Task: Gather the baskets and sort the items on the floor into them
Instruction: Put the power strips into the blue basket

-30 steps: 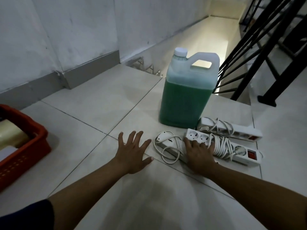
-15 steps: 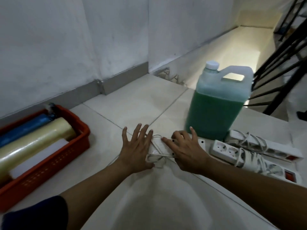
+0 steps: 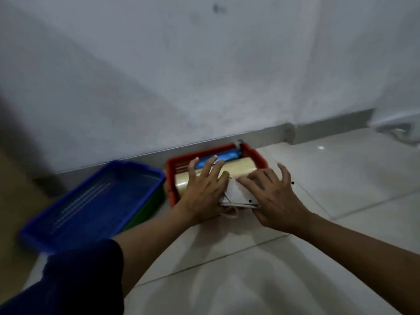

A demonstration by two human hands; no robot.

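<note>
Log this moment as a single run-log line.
phase: carrying | both hands: holding white power strip between them | position: by red basket | blue basket: empty

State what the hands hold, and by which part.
Left hand and right hand together carry a white plastic power strip, gripped at opposite ends.

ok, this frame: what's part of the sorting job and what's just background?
In play:
- left hand and right hand, holding the white power strip between them
- red basket, with a yellowish roll and a blue roll inside
- blue basket, nothing visible inside

Background:
- wall
- grey skirting
- tiled floor
</note>
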